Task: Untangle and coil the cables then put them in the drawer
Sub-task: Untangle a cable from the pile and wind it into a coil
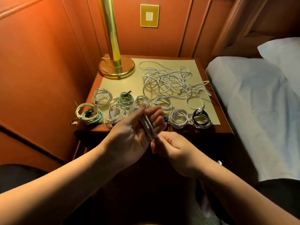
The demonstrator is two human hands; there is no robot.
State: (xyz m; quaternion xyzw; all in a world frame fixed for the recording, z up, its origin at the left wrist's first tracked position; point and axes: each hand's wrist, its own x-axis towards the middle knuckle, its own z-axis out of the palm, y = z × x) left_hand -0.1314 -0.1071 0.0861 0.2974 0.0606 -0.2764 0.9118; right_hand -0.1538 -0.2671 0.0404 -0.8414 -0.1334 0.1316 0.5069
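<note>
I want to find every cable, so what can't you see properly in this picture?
- Drawer: the head view does not show it; the dark front of the nightstand is hidden behind the hands.
- White cable: wound over the left hand, pinched by the right hand; its plugs are hidden.
- Small black coil: mostly behind the left fingers.
- White tangle: too knotted to count cables.
</note>
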